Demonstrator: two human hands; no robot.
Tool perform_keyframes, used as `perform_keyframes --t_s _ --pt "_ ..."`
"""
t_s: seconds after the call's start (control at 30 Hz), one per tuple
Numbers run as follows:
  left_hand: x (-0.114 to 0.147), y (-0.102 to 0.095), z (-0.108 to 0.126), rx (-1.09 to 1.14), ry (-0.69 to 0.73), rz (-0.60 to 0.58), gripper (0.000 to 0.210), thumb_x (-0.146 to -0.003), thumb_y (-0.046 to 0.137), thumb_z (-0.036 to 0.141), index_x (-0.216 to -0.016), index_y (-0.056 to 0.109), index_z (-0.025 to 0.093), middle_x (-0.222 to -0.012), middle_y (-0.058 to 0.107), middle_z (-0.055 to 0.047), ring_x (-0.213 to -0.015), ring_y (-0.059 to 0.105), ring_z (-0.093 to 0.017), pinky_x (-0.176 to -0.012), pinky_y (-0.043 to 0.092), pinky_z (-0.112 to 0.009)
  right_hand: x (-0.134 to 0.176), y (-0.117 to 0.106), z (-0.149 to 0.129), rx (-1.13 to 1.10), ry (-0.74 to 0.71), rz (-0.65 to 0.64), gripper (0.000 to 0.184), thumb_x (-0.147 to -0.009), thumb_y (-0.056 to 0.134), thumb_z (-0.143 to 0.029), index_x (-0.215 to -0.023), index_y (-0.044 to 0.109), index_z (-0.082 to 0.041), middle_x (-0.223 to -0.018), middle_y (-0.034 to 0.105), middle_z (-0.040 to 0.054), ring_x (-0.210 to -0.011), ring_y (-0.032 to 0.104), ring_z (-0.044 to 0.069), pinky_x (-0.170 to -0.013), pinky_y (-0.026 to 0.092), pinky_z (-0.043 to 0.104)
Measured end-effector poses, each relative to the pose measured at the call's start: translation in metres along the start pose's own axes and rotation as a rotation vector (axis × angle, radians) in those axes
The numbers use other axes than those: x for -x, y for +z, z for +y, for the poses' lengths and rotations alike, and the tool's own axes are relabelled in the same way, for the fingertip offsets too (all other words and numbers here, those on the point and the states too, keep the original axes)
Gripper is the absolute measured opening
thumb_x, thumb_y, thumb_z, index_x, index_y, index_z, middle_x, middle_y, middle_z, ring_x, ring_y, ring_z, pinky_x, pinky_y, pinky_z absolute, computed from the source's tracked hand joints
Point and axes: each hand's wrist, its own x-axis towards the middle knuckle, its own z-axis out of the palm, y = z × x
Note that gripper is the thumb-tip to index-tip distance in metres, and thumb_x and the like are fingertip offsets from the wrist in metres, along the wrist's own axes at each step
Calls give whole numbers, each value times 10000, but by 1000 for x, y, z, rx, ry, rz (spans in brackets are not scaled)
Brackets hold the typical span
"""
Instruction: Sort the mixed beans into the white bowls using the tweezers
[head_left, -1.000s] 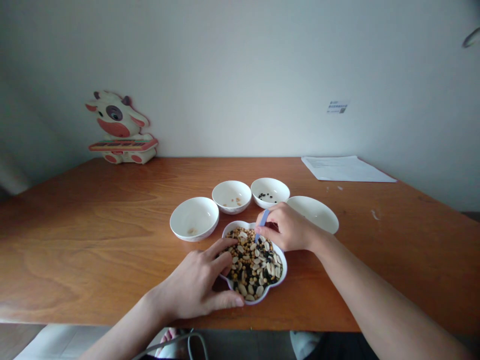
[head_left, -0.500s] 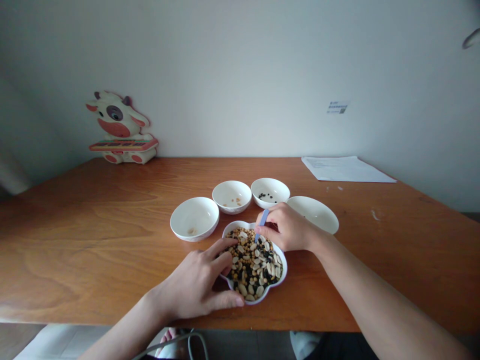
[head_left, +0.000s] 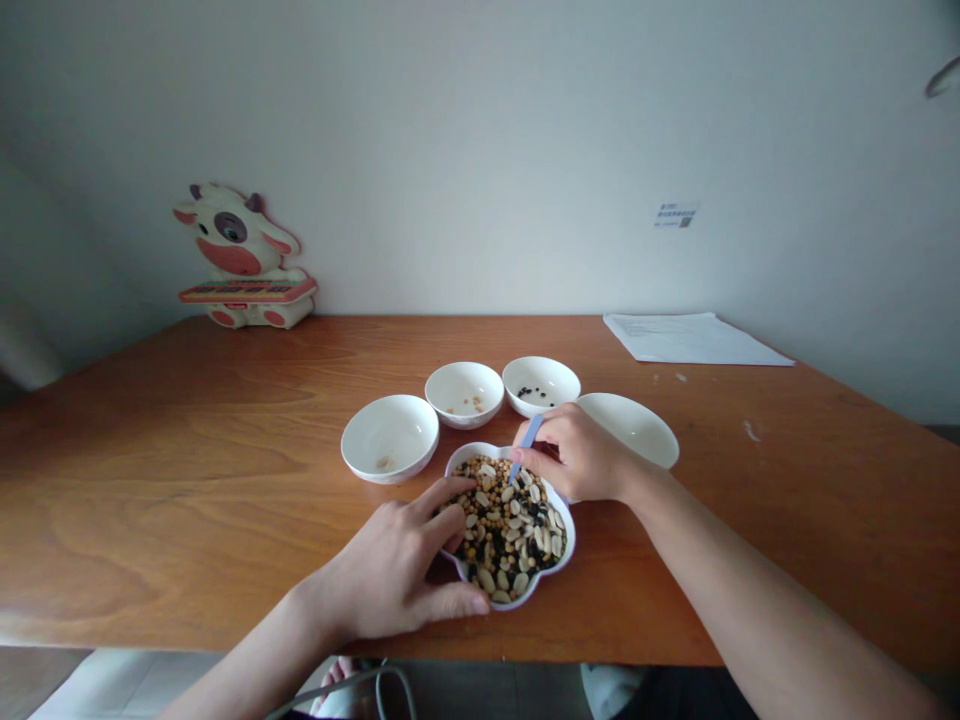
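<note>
A white scalloped dish (head_left: 568, 548) near the table's front edge holds a mix of peanuts (head_left: 517, 540), yellow beans and dark beans. My left hand (head_left: 409, 560) grips its left side, fingers over the rim and thumb along the front. Above the dish's back right part, my right hand (head_left: 574, 455) pinches lavender tweezers (head_left: 531, 433), their tip down among the beans. Whether the tip has caught anything is too small to tell. Behind stand white bowls: one with pale bits (head_left: 390, 425), one with a few yellow beans (head_left: 465, 385), one with black beans (head_left: 541, 372).
A fourth white bowl (head_left: 637, 425) is partly covered by my right hand. A cow-shaped toy keyboard (head_left: 244, 260) stands at the back left against the wall. Paper sheets (head_left: 694, 340) lie at the back right of the wooden table (head_left: 187, 480).
The tweezers in my right hand lean slightly more to the right at the top, and the right hand has shifted a little. My left hand stays on the dish.
</note>
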Motion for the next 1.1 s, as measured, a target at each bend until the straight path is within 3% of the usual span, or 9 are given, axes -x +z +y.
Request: perform_keyframes --t_s 0.2,0.43,0.5,0.73,1.1 --pt "1 1 0 -1 -1 0 465 -903 586 632 -895 576 167 -1472 453 -152 -1153 627 -350 -818 594 -414 0 -6 -1 -61 11 104 285 -893 556 -235 -636 647 -151 -601 654 21 -544 546 116 -554 379 247" --pt "0 0 1 -10 14 4 468 -906 576 640 -864 532 176 -1472 455 -156 -1187 606 -351 -823 585 -408 4 -13 18 207 255 560 396 -927 531 -374 -608 607 -152 -531 590 28 -483 485 128 -514 302 267" --pt "-1 -1 1 -9 9 -2 467 -905 578 639 -859 526 177 -1476 451 -158 -1182 609 -350 -807 588 -396 5 -14 26 320 330 628 392 -913 541 -373 -592 592 -153 -542 611 49 -487 503 142 -523 294 275" --pt "-1 0 1 -17 15 4 468 -906 575 640 -863 536 175 -1458 467 -161 -1190 604 -353 -822 584 -412 4 -13 36 509 496 546 386 -920 520 -353 -586 574 -168 -588 662 100 -510 544 183 -545 253 303" --pt "-1 -2 1 -6 2 1 456 -898 601 622 -868 546 170 -1480 447 -171 -1207 596 -359 -864 581 -431 2 -14 31 512 622 398 352 -918 540 -331 -621 623 -162 -640 699 117 -567 592 215 -559 248 313"
